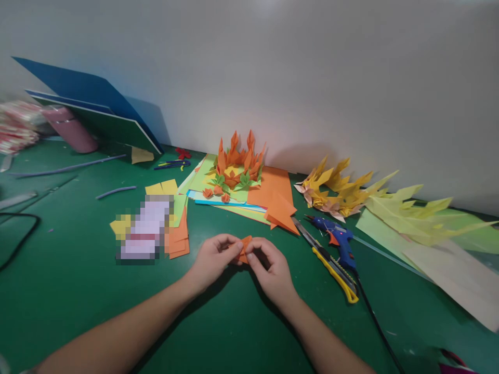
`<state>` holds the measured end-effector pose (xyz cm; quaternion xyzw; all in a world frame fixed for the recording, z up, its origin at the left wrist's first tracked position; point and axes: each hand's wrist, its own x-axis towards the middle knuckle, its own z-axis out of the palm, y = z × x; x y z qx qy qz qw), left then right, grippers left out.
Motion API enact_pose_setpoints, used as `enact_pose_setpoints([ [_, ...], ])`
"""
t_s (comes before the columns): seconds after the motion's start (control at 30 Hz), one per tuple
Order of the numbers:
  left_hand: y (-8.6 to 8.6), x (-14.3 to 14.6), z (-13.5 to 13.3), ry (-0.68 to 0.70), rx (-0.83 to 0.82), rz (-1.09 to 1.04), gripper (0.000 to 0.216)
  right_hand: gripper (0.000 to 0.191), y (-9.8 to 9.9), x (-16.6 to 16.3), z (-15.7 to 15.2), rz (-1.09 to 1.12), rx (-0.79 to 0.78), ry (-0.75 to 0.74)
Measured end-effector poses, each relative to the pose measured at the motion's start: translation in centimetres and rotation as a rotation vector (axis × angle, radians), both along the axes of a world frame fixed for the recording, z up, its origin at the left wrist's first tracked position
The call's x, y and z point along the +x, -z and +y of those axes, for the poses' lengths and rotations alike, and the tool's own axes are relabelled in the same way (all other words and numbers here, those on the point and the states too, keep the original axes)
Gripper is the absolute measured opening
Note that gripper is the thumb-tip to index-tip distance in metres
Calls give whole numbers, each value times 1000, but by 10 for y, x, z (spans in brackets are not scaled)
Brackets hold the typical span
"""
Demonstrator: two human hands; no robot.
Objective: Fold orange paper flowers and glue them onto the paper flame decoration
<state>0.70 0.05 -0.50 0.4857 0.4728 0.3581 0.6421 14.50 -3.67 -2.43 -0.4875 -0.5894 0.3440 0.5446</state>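
Green table (78, 291): left hand (212, 259), right hand (271, 270), both grips pinched on orange folded paper (245, 247).

Bare green worktop (78, 291) lies open left of the left hand (212, 259), broken only by a black cable (19, 234) far left. Near the right hand (273, 272), a yellow utility knife (331, 262), a blue glue gun (337, 241) and its cord (375, 317) bar the way. Beyond the folded orange paper (245, 248) in the fingers (260, 248), stacked orange sheets (273, 200) and a loose paper pile (177, 236) crowd in.
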Motion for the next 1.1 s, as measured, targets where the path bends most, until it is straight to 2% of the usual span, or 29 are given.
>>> enact_pose_setpoints([
  [0.13,0,-2,0,-31,162,96,22,1,-1,-2,-1,77,-13,-21],
  [0.3,0,-3,-1,16,306,225,15,6,2,-2,0,132,-82,10],
  [0.4,2,-2,-2,40,292,217,16,10,3,-1,2,139,-100,56],
  [0.5,5,-1,-2,20,271,201,27,15,4,-1,3,166,-102,105],
  [0.63,6,-1,-1,-5,259,184,31,11,4,0,3,139,-93,72],
  [0.9,0,-2,-3,46,287,242,32,5,4,1,1,-127,71,119],
  [1.1,-2,1,-4,42,245,175,31,9,2,1,0,-130,117,111],
])
